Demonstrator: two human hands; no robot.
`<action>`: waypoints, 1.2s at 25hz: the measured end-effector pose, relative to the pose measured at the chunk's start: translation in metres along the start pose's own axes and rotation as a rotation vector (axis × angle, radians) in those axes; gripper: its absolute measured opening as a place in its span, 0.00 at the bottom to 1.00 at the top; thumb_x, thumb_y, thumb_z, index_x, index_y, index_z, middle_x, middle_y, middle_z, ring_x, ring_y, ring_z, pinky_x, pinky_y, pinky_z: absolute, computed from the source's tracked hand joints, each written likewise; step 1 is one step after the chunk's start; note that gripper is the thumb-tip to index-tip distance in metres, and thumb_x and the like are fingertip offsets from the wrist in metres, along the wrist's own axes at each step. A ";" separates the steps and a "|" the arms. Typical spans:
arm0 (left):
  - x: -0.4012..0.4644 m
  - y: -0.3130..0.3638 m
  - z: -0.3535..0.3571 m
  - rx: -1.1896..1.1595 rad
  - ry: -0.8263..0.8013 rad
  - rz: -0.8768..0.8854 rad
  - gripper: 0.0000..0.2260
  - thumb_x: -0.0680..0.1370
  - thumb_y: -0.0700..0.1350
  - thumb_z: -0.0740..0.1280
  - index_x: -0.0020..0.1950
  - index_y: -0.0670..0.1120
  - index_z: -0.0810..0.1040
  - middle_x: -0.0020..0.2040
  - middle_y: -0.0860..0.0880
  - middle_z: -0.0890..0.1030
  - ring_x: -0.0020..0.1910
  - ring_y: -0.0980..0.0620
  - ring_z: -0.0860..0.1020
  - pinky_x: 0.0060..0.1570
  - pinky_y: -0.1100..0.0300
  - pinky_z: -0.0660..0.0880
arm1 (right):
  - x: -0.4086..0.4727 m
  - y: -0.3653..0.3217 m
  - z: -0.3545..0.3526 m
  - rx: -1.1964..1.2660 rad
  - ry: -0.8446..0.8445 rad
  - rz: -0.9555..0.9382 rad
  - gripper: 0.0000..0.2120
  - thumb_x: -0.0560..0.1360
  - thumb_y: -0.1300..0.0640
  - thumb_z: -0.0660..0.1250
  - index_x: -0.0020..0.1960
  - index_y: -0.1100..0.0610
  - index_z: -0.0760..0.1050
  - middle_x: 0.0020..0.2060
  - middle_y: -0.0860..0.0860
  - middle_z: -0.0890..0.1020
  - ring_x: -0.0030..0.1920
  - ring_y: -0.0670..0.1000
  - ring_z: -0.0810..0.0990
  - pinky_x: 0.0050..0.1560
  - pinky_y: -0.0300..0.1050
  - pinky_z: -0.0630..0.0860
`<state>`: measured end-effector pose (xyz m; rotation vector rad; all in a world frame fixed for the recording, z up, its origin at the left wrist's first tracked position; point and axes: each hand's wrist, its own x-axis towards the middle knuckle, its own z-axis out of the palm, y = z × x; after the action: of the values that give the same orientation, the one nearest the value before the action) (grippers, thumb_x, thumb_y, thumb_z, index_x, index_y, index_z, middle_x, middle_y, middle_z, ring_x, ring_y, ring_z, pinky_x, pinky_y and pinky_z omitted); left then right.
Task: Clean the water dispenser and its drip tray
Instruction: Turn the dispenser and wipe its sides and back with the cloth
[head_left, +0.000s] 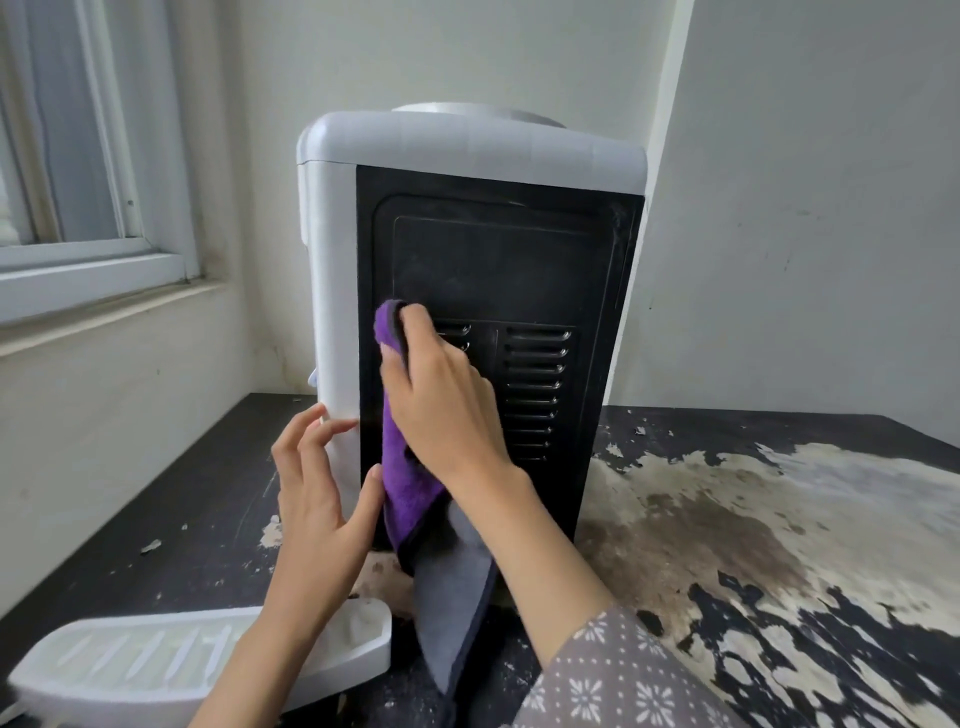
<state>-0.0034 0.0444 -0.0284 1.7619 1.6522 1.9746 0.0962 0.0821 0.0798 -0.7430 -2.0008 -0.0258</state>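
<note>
Right hand (441, 400) pressed a purple-and-grey microfibre cloth (410, 493), fingers curled round it, against the white dispenser's black rear panel (498, 270). Left hand (317, 499) steadied the casing beside it, fingers spread. Next, probably, the louvred vents (535, 384) beyond the fingers.

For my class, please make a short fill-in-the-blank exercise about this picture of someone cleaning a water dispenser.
1. The right hand presses a ______ and grey cloth against the dispenser's back panel.
2. That back panel is coloured ______.
3. The left hand steadies the dispenser at its white ______ edge.
4. The white drip tray lies on the ______, detached.

Missing words: purple; black; left; table
</note>
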 end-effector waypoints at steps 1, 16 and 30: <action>0.000 0.000 0.000 -0.003 0.004 -0.007 0.19 0.72 0.60 0.58 0.62 0.59 0.64 0.65 0.64 0.56 0.68 0.70 0.56 0.69 0.51 0.57 | -0.008 0.007 -0.002 0.071 0.079 0.006 0.10 0.80 0.52 0.53 0.52 0.58 0.66 0.38 0.51 0.75 0.36 0.55 0.77 0.31 0.50 0.74; 0.000 0.008 -0.001 -0.008 0.002 -0.043 0.18 0.71 0.61 0.56 0.61 0.62 0.63 0.65 0.69 0.54 0.68 0.67 0.58 0.66 0.41 0.64 | -0.037 0.073 0.004 -0.540 0.172 -0.222 0.29 0.71 0.66 0.49 0.72 0.67 0.54 0.72 0.60 0.58 0.74 0.56 0.56 0.73 0.58 0.50; -0.001 0.003 -0.001 0.009 -0.012 -0.021 0.18 0.73 0.60 0.56 0.62 0.60 0.63 0.65 0.65 0.55 0.67 0.70 0.57 0.68 0.40 0.61 | -0.098 0.126 -0.044 -0.575 -0.825 -0.592 0.25 0.66 0.66 0.68 0.61 0.48 0.77 0.56 0.43 0.81 0.57 0.45 0.79 0.56 0.41 0.76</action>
<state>-0.0022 0.0423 -0.0271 1.7485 1.6721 1.9471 0.2294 0.1224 -0.0098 -0.5039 -3.0072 -0.7792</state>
